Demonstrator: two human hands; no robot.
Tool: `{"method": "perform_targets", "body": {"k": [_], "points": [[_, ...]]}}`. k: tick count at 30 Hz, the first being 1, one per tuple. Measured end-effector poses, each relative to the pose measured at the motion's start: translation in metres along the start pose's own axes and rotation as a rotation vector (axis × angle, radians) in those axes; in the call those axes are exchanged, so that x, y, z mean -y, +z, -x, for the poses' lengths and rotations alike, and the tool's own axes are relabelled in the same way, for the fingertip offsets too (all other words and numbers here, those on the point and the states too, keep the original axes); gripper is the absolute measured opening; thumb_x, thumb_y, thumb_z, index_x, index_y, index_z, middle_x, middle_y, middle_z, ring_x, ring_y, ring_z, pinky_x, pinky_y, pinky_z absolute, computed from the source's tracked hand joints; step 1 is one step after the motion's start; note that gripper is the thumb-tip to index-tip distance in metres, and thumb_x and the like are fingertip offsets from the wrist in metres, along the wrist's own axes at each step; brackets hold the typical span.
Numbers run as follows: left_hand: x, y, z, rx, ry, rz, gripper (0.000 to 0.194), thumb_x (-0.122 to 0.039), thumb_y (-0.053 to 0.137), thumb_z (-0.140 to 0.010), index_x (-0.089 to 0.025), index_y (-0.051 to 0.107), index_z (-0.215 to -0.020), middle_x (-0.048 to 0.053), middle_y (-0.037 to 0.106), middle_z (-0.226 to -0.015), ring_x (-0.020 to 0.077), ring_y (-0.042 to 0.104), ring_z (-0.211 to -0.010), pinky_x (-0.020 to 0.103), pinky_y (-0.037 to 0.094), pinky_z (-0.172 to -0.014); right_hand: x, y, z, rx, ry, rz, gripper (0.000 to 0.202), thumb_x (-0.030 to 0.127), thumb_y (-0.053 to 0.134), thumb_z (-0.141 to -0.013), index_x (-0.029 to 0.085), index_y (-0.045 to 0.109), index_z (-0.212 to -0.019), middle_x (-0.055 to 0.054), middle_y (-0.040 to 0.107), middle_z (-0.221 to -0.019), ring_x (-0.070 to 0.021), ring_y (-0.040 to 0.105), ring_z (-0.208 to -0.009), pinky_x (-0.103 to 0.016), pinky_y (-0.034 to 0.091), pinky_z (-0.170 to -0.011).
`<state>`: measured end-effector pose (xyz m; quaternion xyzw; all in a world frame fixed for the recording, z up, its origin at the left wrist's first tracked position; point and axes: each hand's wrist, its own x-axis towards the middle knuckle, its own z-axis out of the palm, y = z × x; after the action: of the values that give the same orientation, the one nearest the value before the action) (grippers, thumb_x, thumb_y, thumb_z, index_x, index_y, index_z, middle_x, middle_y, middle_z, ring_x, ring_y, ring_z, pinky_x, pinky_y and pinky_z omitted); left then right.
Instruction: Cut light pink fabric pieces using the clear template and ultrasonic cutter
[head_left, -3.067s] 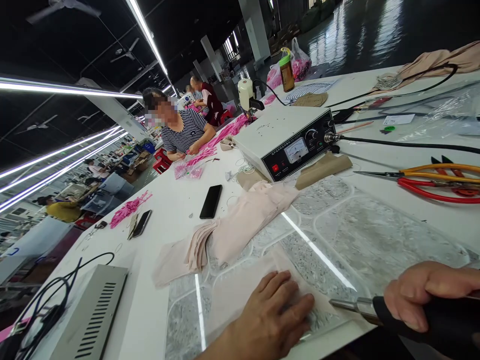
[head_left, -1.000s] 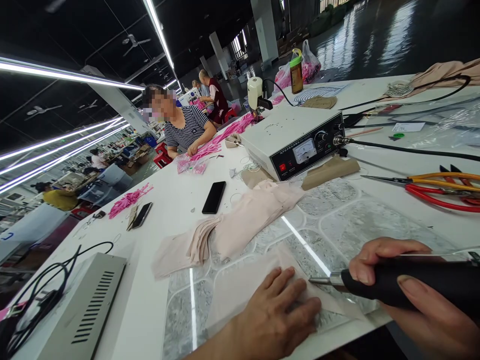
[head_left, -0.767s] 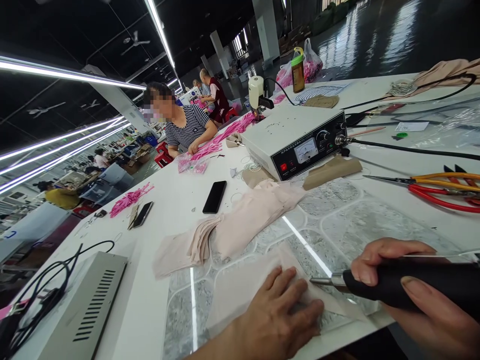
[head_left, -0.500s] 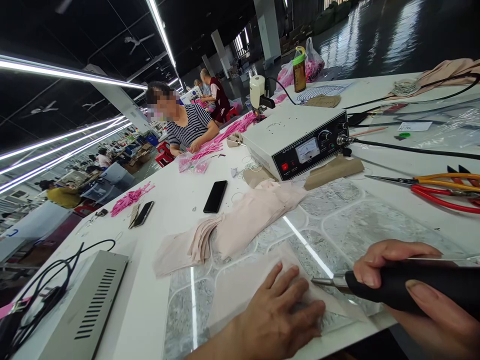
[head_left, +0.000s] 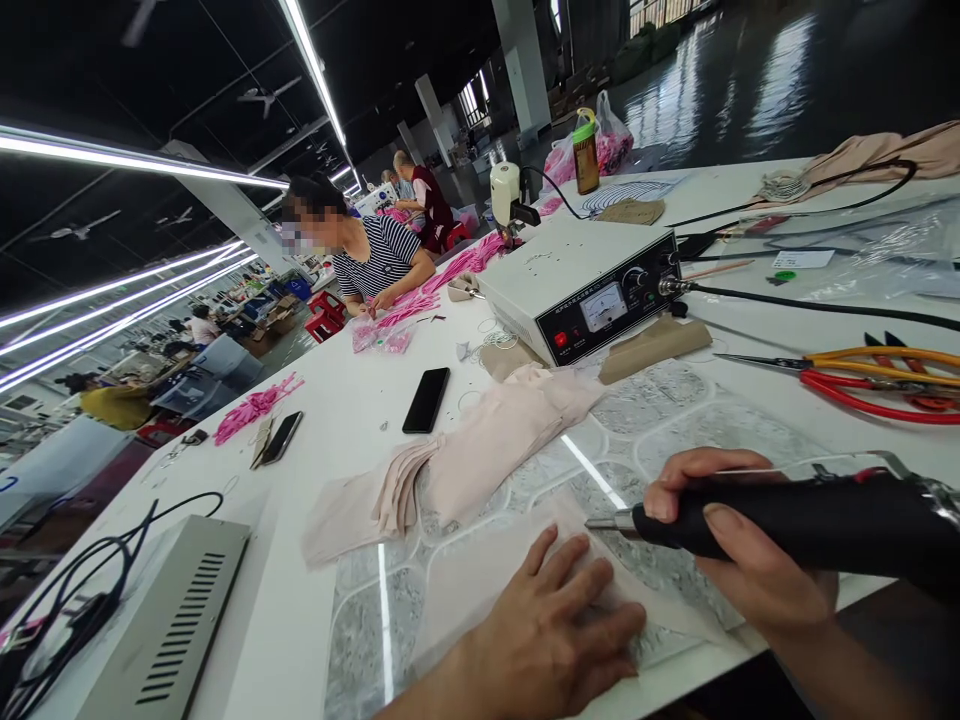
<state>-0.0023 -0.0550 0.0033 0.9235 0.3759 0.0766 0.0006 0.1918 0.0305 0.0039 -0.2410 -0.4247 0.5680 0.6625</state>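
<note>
My left hand (head_left: pixel 551 630) lies flat, fingers spread, on a pale pink piece of fabric (head_left: pixel 472 585) that rests on a scratched glass cutting plate (head_left: pixel 675 440). My right hand (head_left: pixel 739 545) grips a black-handled cutting tool (head_left: pixel 787 520); its metal tip (head_left: pixel 600 522) touches the fabric's upper edge, just beyond my left fingertips. A pile of the same pink fabric (head_left: pixel 480 440) sits further back on the plate.
A white control box with a dial (head_left: pixel 581 285) stands behind the plate, cable running right. Red and orange scissors (head_left: pixel 862 375) lie at the right. Two phones (head_left: pixel 425 400) (head_left: pixel 282 437) and a grey box (head_left: pixel 176 625) are at the left. A seated person (head_left: pixel 360 255) handles pink strips.
My right hand has carried the tool leftward and up along the fabric's right edge; its tip now sits at the upper edge. The left hand stays pressed on the fabric.
</note>
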Motion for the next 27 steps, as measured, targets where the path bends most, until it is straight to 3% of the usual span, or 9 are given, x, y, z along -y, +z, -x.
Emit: {"method": "perform_targets", "body": {"k": [8,17,23,27], "points": [[0.003,-0.004,-0.005,0.011,0.050,0.047,0.034,-0.042,0.049,-0.095,-0.023,0.056,-0.122,0.007,0.055,-0.121,0.0230,0.045,-0.127,0.044,0.026,-0.113,-0.007,-0.005,0.001,0.089,-0.044,0.034,0.012,0.035,0.062,-0.084,0.029,0.058,-0.093,0.000,0.056,-0.079,-0.0177,0.056,-0.063,-0.036,0.049,-0.064],[0.005,-0.008,-0.008,0.033,0.044,0.086,0.034,-0.042,0.050,-0.094,-0.024,0.054,-0.123,0.006,0.057,-0.119,0.0239,0.047,-0.124,0.046,0.029,-0.112,-0.009,-0.004,0.001,0.072,-0.053,0.040,0.009,0.032,0.059,-0.086,0.029,0.056,-0.094,0.001,0.055,-0.082,-0.0168,0.056,-0.064,-0.035,0.048,-0.065],[0.003,-0.013,-0.011,0.135,0.004,0.147,0.049,-0.040,0.045,-0.096,-0.010,0.042,-0.135,0.011,0.057,-0.125,0.0283,0.045,-0.126,0.052,0.027,-0.112,-0.008,-0.002,-0.001,0.076,-0.068,0.034,0.009,0.034,0.059,-0.086,0.029,0.055,-0.093,0.001,0.055,-0.082,-0.0161,0.056,-0.063,-0.034,0.049,-0.063],[0.002,-0.012,-0.010,0.112,-0.015,0.150,0.041,-0.041,0.048,-0.095,-0.019,0.049,-0.129,0.007,0.057,-0.122,0.0262,0.044,-0.128,0.051,0.026,-0.113,-0.008,-0.005,0.000,0.091,-0.069,0.043,0.010,0.034,0.059,-0.087,0.028,0.055,-0.095,0.000,0.055,-0.081,-0.0168,0.056,-0.064,-0.035,0.049,-0.064]]}}
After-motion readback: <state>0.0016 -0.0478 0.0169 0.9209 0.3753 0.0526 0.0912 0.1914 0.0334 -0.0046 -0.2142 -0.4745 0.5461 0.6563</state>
